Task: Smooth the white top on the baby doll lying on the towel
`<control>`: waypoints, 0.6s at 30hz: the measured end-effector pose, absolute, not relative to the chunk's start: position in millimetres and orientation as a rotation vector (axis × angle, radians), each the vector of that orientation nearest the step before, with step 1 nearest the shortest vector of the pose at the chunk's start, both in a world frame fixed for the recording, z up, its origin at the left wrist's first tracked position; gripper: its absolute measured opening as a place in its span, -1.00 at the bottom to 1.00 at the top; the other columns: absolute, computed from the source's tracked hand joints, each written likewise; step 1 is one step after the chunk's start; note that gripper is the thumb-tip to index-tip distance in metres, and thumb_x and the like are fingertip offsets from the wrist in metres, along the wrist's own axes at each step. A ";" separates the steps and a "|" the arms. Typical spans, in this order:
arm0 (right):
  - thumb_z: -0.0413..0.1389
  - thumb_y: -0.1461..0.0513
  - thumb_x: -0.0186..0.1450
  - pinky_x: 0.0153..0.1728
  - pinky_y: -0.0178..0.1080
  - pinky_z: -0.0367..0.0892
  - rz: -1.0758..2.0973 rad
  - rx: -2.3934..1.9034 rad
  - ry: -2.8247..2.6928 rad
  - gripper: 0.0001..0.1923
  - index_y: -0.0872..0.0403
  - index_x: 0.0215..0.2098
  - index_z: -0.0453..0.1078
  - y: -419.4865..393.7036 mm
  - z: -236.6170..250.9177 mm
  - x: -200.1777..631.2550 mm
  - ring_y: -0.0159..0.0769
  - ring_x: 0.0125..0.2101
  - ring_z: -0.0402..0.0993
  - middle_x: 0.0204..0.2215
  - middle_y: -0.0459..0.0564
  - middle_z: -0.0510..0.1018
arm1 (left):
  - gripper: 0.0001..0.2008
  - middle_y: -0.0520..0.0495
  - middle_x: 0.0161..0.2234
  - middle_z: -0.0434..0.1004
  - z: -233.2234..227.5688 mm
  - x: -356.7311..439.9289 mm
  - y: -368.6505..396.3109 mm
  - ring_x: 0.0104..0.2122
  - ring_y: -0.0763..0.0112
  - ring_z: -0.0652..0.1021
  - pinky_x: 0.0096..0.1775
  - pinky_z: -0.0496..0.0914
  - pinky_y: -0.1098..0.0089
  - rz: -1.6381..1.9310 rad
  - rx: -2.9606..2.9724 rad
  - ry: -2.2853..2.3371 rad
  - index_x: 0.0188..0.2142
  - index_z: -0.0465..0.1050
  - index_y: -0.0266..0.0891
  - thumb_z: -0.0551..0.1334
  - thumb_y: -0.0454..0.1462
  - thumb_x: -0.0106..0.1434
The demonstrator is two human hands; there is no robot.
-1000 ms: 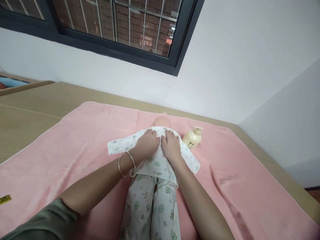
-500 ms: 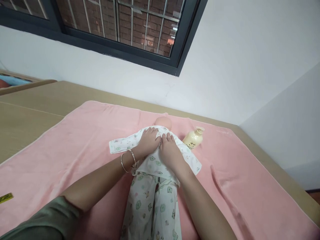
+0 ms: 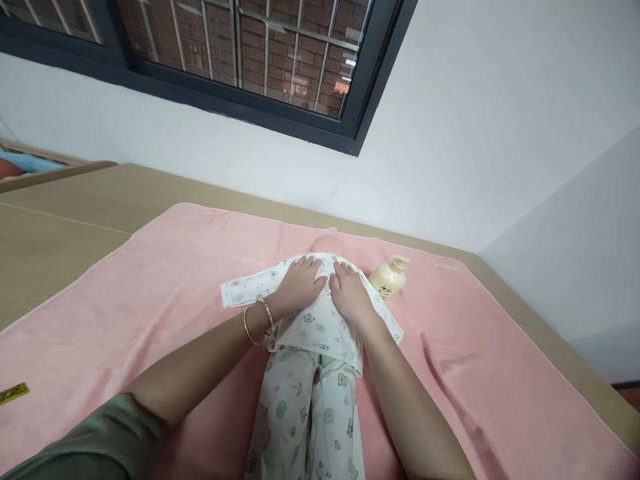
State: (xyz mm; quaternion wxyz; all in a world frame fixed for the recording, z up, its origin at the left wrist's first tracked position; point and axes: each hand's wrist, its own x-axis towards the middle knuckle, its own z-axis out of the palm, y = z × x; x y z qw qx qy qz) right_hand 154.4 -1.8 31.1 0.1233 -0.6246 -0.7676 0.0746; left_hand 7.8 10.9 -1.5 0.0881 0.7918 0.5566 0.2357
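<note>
Baby doll (image 3: 327, 245) in white animal-print pyjamas (image 3: 313, 373), flat on its back, arms outspread

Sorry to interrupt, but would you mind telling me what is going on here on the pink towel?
A person is handling a baby doll that lies on its back on a pink towel spread over a wooden surface. The doll wears a white printed top and matching trousers. The left hand and right hand both rest flat on the doll's chest, side by side, near the collar. A cream pump bottle lies on the towel beside the doll's head.
</note>
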 end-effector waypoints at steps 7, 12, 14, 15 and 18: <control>-0.23 0.22 0.51 0.40 -0.05 -0.06 0.252 -1.885 -2.287 -0.40 0.36 0.43 0.03 -12.5 35.6 147.6 -0.04 0.43 -0.02 0.40 0.33 0.16 | -0.47 -0.34 0.29 0.36 -2.7 9.2 11.9 0.31 -0.04 0.31 0.31 0.16 -0.04 0.717 2.354 1.698 0.27 0.27 -0.42 -0.06 -0.18 0.43; -0.20 0.19 0.49 0.41 -0.04 -0.07 0.285 -1.780 -2.201 -0.41 0.26 0.42 0.12 9.1 24.5 165.3 -0.07 0.42 0.03 0.40 0.20 0.19 | -0.47 -0.41 0.32 0.29 -9.5 22.7 -3.3 0.34 -0.07 0.25 0.27 0.19 -0.09 0.753 2.405 1.717 0.30 0.22 -0.44 -0.10 -0.24 0.43; -0.18 0.17 0.49 0.41 -0.03 -0.06 0.290 -1.763 -2.183 -0.41 0.23 0.42 0.13 14.4 21.3 169.4 -0.08 0.41 0.05 0.40 0.19 0.21 | -0.47 -0.39 0.33 0.28 -10.2 24.5 -6.3 0.35 -0.03 0.24 0.28 0.20 -0.07 0.768 2.437 1.662 0.31 0.22 -0.42 -0.10 -0.26 0.43; -0.18 0.17 0.49 0.41 -0.03 -0.07 0.280 -1.760 -2.186 -0.41 0.23 0.42 0.13 15.1 20.7 169.7 -0.08 0.41 0.05 0.39 0.20 0.21 | -0.48 -0.37 0.32 0.29 -9.7 23.9 -6.1 0.35 -0.01 0.25 0.28 0.20 -0.05 0.776 2.443 1.640 0.30 0.23 -0.40 -0.10 -0.26 0.43; -0.21 0.19 0.50 0.41 0.04 -0.08 0.235 -1.797 -2.207 -0.41 0.27 0.43 0.10 9.2 22.6 163.6 -0.02 0.41 0.04 0.39 0.26 0.20 | -0.50 -0.32 0.29 0.35 -5.4 16.5 1.4 0.33 0.05 0.29 0.28 0.22 0.00 0.790 2.433 1.580 0.28 0.26 -0.34 -0.08 -0.27 0.42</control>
